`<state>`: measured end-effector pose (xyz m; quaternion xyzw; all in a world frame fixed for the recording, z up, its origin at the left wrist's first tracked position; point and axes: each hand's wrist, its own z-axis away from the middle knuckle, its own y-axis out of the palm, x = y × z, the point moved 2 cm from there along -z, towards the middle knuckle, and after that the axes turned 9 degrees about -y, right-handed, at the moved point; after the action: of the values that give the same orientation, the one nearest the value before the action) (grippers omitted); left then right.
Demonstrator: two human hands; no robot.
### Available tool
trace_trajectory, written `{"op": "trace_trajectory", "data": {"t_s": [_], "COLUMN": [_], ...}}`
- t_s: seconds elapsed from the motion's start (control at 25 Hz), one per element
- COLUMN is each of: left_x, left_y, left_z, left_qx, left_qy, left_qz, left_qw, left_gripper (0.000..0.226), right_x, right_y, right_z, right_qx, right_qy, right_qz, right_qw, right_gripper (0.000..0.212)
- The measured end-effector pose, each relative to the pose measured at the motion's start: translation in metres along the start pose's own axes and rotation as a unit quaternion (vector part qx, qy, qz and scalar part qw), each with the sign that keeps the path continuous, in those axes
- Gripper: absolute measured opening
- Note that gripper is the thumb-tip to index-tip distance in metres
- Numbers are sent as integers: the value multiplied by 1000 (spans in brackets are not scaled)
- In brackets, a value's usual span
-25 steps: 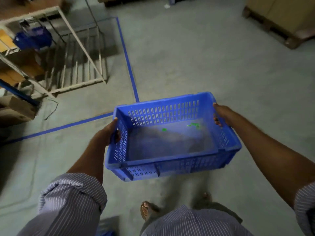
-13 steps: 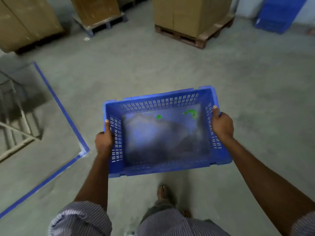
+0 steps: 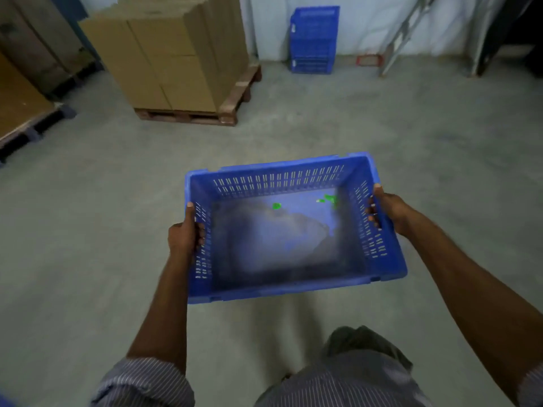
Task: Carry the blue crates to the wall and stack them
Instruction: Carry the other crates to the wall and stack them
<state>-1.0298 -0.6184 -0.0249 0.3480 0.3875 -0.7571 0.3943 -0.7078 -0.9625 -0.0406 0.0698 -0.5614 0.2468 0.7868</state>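
One blue crate (image 3: 279,180); left hand (image 3: 183,233) and right hand (image 3: 388,210) each grip a side wall; one crate stack (image 3: 313,39) well beyond both.

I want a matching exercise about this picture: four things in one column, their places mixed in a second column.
1 carried crate
2 crate stack
3 cardboard boxes
4 green scraps

a on a wooden pallet
b by the far wall
c inside the carried crate
d held between left hand and right hand

Pairs: 1-d, 2-b, 3-a, 4-c
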Motion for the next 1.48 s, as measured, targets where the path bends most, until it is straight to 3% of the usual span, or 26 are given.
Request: {"op": "trace_trajectory", "data": {"t_s": [0.24, 0.52, 1.0, 1.28, 1.4, 1.48], "left_x": [-115, -243, -426, -573, -621, -647], "left_y": [160, 305, 499, 636, 703, 752], "left_z": [-105, -196, -427, -563, -624, -667], "left_qx": [76, 177, 286, 205, 112, 53], "left_qy": [9, -16, -54, 31, 105, 146], "left_qz": [-36, -76, -81, -103, -143, -164], "left_qw": [996, 981, 953, 973, 978, 974], "left_gripper": [61, 55, 54, 62, 80, 96], "right_x": [29, 111, 239, 337, 361, 372], "right_y": [-57, -111, -97, -93, -95, -98], "right_z": [-141, -309, -621, -799, -883, -944], "right_qx": [-69, -117, -113, -220, -269, -295], "right_qy": [28, -2, 18, -40, -73, -92], "right_qz": [-25, -9, 22, 52, 121, 155], "right_qw": [997, 993, 993, 973, 953, 938], "right_gripper": [53, 50, 49, 55, 75, 77]}}
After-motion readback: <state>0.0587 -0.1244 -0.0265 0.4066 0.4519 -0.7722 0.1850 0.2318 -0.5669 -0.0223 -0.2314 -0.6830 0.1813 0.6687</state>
